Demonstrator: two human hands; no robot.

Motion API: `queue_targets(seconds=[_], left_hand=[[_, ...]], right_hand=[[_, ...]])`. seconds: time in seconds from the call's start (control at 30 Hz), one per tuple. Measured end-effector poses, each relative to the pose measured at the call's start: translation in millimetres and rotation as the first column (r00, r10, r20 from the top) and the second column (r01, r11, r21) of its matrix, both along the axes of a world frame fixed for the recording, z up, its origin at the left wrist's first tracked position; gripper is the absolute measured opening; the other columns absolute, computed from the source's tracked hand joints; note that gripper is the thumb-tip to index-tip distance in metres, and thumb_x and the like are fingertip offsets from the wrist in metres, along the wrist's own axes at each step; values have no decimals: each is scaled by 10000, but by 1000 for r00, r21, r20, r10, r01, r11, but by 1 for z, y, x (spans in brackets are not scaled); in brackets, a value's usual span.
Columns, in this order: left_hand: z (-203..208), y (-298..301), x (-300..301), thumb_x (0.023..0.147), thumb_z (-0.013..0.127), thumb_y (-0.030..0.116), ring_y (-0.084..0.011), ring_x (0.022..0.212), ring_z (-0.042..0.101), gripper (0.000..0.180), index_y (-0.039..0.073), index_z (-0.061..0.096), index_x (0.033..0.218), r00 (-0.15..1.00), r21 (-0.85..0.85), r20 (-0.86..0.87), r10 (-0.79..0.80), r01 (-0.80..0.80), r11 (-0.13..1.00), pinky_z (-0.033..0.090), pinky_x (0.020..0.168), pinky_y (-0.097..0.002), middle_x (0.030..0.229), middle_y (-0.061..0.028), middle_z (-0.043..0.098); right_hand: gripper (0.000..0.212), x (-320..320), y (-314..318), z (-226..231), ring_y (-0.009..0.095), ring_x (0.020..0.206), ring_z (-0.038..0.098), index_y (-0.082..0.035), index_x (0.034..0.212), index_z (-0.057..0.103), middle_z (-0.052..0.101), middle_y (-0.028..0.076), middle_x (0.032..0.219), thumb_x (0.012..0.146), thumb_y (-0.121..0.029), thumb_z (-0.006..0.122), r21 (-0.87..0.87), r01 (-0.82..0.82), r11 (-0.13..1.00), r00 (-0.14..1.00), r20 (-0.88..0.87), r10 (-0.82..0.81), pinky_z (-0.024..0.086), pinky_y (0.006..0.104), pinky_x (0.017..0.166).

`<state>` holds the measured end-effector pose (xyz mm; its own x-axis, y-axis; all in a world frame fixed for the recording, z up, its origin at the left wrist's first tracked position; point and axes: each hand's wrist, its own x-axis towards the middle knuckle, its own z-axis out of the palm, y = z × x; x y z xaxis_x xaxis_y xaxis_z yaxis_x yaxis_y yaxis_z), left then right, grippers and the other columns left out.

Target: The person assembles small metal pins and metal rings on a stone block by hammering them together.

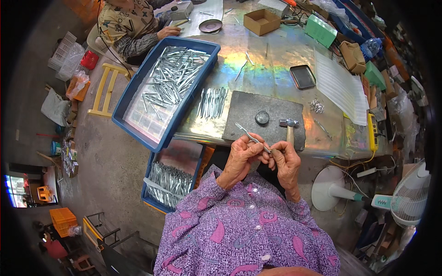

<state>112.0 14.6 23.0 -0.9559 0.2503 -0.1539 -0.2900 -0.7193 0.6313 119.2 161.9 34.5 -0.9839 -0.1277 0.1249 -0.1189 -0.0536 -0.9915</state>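
Note:
In front of my chest, my left hand [242, 158] is closed around a slender, slightly wavy silver metal piece [249, 133], which tilts up and to the left. My right hand [286, 164] pinches the lower end of that piece; the fingers partly hide it. Just beyond both hands lies a dark grey stone slab [244, 103]. A small round dark object [262, 118] and a hammer [289, 124] with a wooden handle rest on the slab. To its left, similar silver pieces [213, 103] are lined up side by side on the table.
A large blue tray [120, 110] of loose metal pieces sits at the left, above a lower blue crate [148, 186] filled with more. Small metal bits [316, 106], a black-rimmed tray [302, 77] and a fan [412, 195] are rightward. A co-worker's hand [169, 32] shows far left.

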Motion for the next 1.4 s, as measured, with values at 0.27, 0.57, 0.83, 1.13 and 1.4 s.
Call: queue_targets(seconds=[0.27, 0.57, 0.83, 1.13, 1.4], left_hand=[[-4, -2, -1, 860, 561, 86, -171, 717, 620, 190, 2, 472, 1005, 1000, 5, -10, -12, 12, 1000, 536, 643, -264, 915, -153, 593], [-5, 0, -1, 862, 559, 85, -175, 736, 619, 177, 7, 480, 999, 1000, 13, -12, -2, 2, 1000, 542, 637, -271, 909, -148, 596], [-3, 1, -2, 864, 555, 75, -170, 745, 621, 165, 10, 489, 1000, 999, 10, -21, 40, -40, 999, 550, 637, -270, 902, -151, 607], [1, 3, -4, 861, 559, 73, -166, 759, 620, 175, 16, 494, 1013, 996, 0, 12, 88, -88, 996, 544, 647, -258, 915, -149, 609], [3, 5, -5, 861, 564, 76, -149, 748, 621, 151, 23, 513, 993, 993, -3, -17, 117, -117, 993, 538, 645, -242, 903, -121, 622]], right_hand=[[77, -1, -2, 2, 28, 558, 463, -11, 917, 493, 500, -9, 689, 921, -84, 471, -16, -4, 1000, 1000, 7, 5, 369, 173, 461], [86, -1, -4, 1, 34, 553, 466, -5, 920, 493, 509, 0, 703, 919, -90, 478, -42, 39, 998, 999, 16, -38, 372, 173, 461], [97, -1, -5, 4, 37, 554, 472, 0, 916, 490, 511, 8, 709, 919, -96, 480, -78, 65, 995, 998, 7, -65, 371, 173, 458], [96, -3, -9, 7, 36, 562, 476, -4, 918, 489, 517, 6, 717, 921, -99, 476, -82, 80, 993, 997, 18, -79, 375, 172, 465], [96, -6, -14, 15, 26, 577, 468, -9, 935, 480, 514, 5, 704, 923, -103, 474, -108, 75, 991, 997, 2, -75, 369, 161, 473]])
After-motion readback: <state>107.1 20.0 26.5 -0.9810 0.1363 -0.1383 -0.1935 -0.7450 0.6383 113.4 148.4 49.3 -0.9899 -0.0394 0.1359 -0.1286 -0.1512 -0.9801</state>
